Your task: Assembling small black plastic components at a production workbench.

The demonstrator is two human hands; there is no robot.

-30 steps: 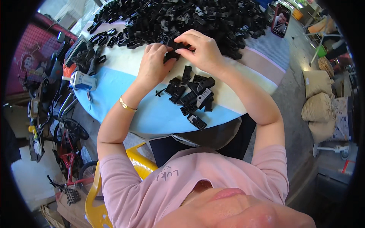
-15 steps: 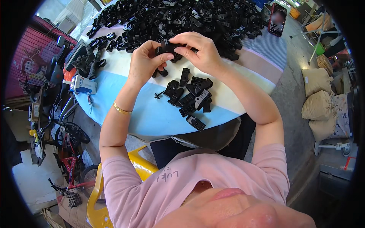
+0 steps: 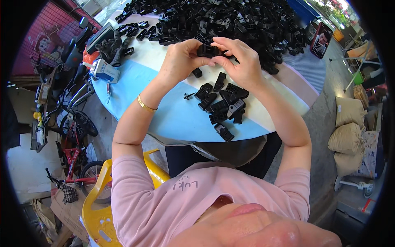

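Note:
A small black plastic part (image 3: 208,51) is pinched between both hands above the table, just in front of the big heap. My left hand (image 3: 181,61) grips its left side, thumb below and fingers curled behind. From the right, my right hand (image 3: 242,65) touches it with the thumb, which meets the left thumb tip; its index finger arches over, partly lifted. Nearer to me lies a small pile of similar black parts (image 3: 224,101). A thin black cross-shaped piece (image 3: 189,96) rests left of that pile. What lies behind the fingers is hidden.
A large heap of black plastic parts (image 3: 230,20) covers the table's far side. On the striped tablecloth (image 3: 164,119), a blue-and-white box (image 3: 105,71) and dark gloves (image 3: 111,50) sit at left. A phone (image 3: 321,40) stands at far right. A yellow chair (image 3: 95,206) is beside me.
The view has shifted, so the table appears farther right. My right fingers have lifted and spread from over the part, and the two thumbs have come together below it.

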